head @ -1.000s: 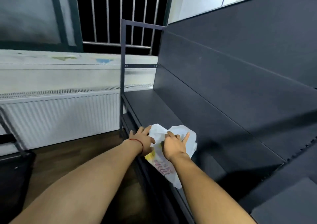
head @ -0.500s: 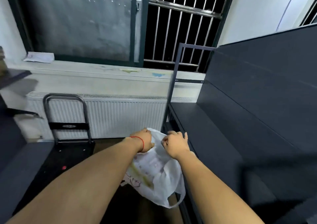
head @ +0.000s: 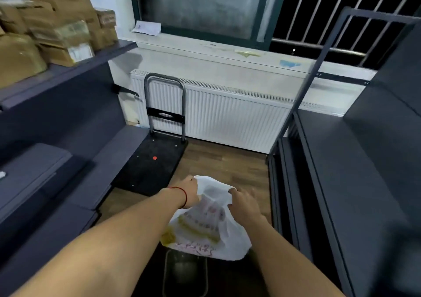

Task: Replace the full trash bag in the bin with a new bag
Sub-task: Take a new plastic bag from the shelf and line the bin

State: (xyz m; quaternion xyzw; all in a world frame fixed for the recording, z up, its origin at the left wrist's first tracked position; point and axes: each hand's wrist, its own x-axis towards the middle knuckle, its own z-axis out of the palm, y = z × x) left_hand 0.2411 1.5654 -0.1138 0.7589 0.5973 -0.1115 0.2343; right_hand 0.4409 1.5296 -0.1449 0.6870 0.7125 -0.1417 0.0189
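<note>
**2 hands hold a white bag above the bin**

In the lower centre of the frame, the person's left hand (head: 190, 193) and right hand (head: 245, 206) grip the top of a white plastic bag (head: 209, 226), each closed on a bunch of the thin film. The left hand, with a red string (head: 183, 194) around its wrist, pinches the bag's upper left edge; the right hand has its fingers curled over the upper right edge. The bag hangs down between the 2 forearms, its lower part printed in yellow and pink (the print is too blurred to read).

Just below the bag, at the bottom centre of the frame, the dark rim of a bin (head: 185, 271) shows; the bag's lower edge overlaps the bin's top in this view, and whether they touch cannot be told.

A black platform cart (head: 152, 167) stands on the wooden floor (head: 225, 162) left of centre, its upright handle against a white radiator (head: 227, 116) under the window sill (head: 205, 48). A slip of paper (head: 147, 28) lies on the sill at upper centre. Dark shelving runs along the left side (head: 57, 119) and along the right side (head: 355, 160) of the frame. Cardboard boxes (head: 52, 28) are stacked on the top left shelf, in the upper left corner.
</note>
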